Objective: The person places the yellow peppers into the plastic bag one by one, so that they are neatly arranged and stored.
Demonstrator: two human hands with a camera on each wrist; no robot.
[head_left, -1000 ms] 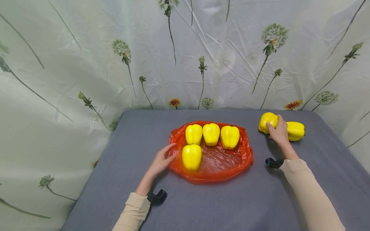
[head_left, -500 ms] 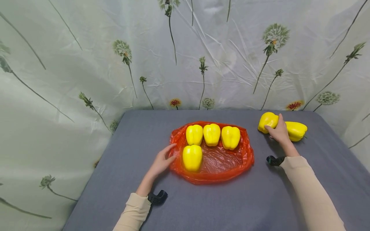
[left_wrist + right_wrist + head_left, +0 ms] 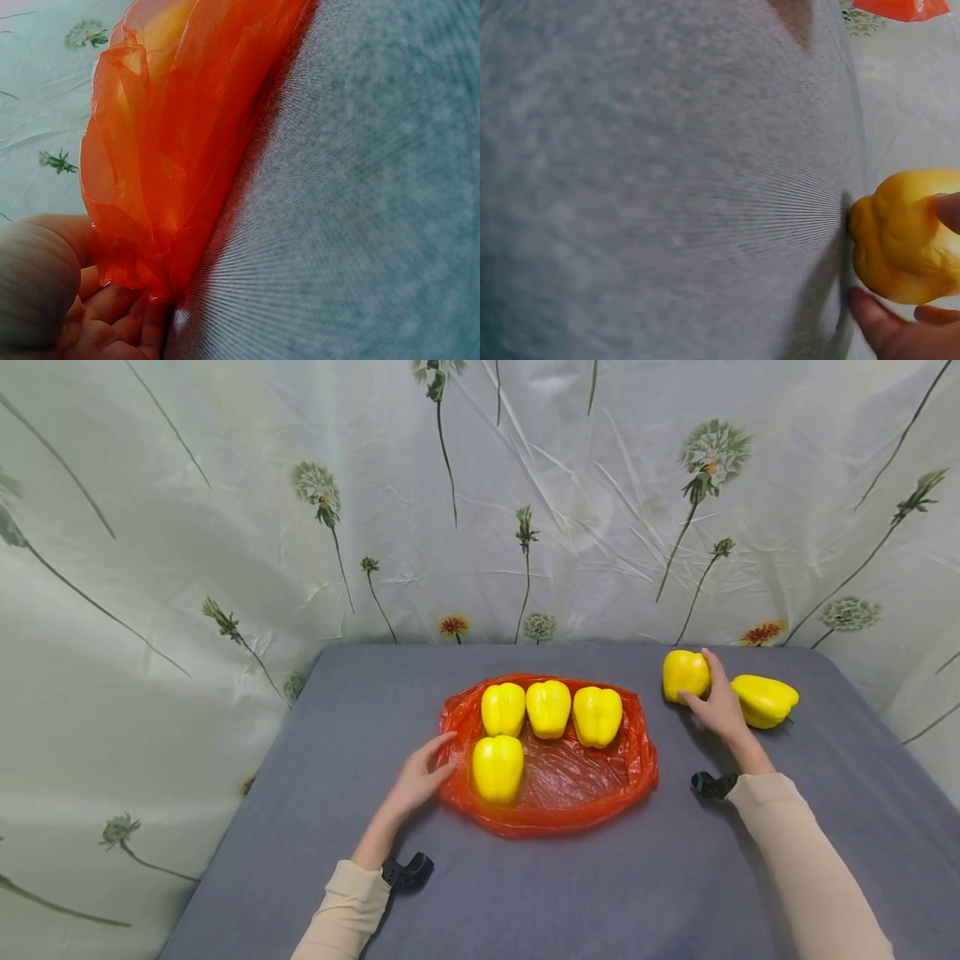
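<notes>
In the head view my right hand (image 3: pixel 718 703) grips a yellow bell pepper (image 3: pixel 685 676) at the table's back right, thumb in front and fingers behind. The right wrist view shows this bell pepper (image 3: pixel 907 236) close up, between thumb and fingers. A second bell pepper (image 3: pixel 765 701) lies on its side just right of that hand. My left hand (image 3: pixel 414 783) holds the left edge of a red plastic bag (image 3: pixel 573 777); the left wrist view shows the bag's edge (image 3: pixel 150 247) between thumb and curled fingers. Inside the bag stand several bell peppers (image 3: pixel 498 769), three along the back and one front left.
Grey cloth covers the table (image 3: pixel 570 893). A pale curtain (image 3: pixel 480 568) with printed dandelions hangs right behind its back edge. Grey tabletop lies between the bag and my right hand.
My right hand has moved slightly left with its bell pepper, away from the second one. That second bell pepper has shifted and turned a little to the right. The left hand has stayed put.
</notes>
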